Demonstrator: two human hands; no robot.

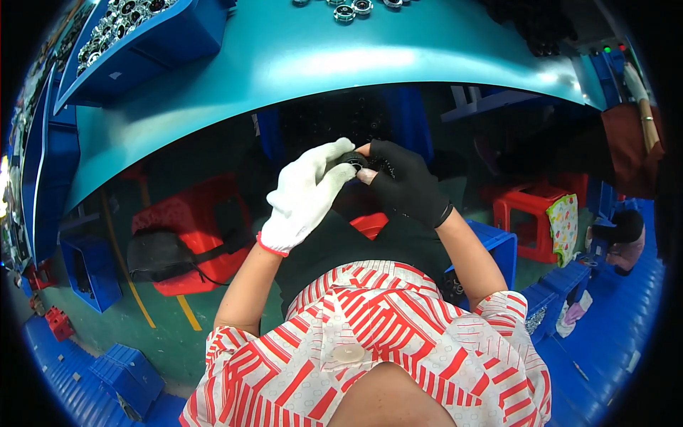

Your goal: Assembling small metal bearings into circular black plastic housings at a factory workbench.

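Between my two hands, above my lap, is a small black toy tyre [352,159] with a ribbed rim and something pale inside its ring. My left hand [306,188], in a white knitted glove with a red cuff, pinches it from the left between thumb and fingers. From the right, my right hand [409,181] grips it with a bare thumb and fingertip that stick out of a black glove. The fingers partly cover the tyre. Ahead on the teal table [284,78] lie several chrome wheel hubs [344,13].
A blue bin [153,53] of chrome parts stands at the table's far left. Below the table edge is another blue bin [420,117] with dark contents. A red stool [185,213] bears a black bag [160,255]. Right are another red stool [514,213] and another person's arm [646,117].
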